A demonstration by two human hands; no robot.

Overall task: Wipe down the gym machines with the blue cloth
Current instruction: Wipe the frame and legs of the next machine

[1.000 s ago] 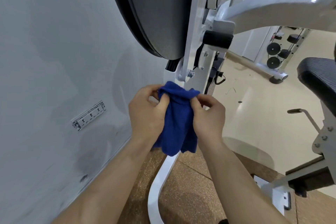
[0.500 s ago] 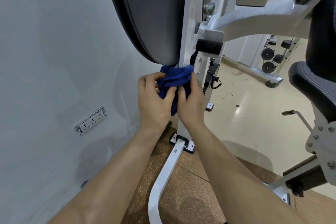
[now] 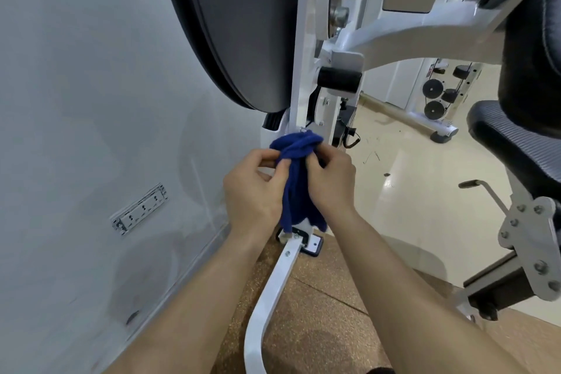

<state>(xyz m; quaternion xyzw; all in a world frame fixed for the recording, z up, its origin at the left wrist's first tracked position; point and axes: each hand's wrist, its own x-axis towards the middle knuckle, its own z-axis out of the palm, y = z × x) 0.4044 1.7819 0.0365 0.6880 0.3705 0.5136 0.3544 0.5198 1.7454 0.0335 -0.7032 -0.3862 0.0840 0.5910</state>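
The blue cloth (image 3: 296,179) is bunched around the lower part of the white upright post (image 3: 299,76) of a gym machine. My left hand (image 3: 253,188) pinches the cloth from the left side. My right hand (image 3: 332,182) grips it from the right, fingers curled over the top fold. The cloth's loose end hangs down between my wrists, just above the post's base plate (image 3: 309,241). A large dark round cover (image 3: 239,24) of the machine rises above my hands.
A grey wall (image 3: 91,100) with a socket strip (image 3: 139,209) stands close on the left. The machine's white floor bar (image 3: 267,297) curves toward me over brown cork flooring. A black padded seat (image 3: 516,136) and its bracket are at right. Another machine (image 3: 440,103) stands far back.
Both hands slid the cloth up the post to the round cover's lower edge half a second ago, then back down; they now hold it lower on the post.
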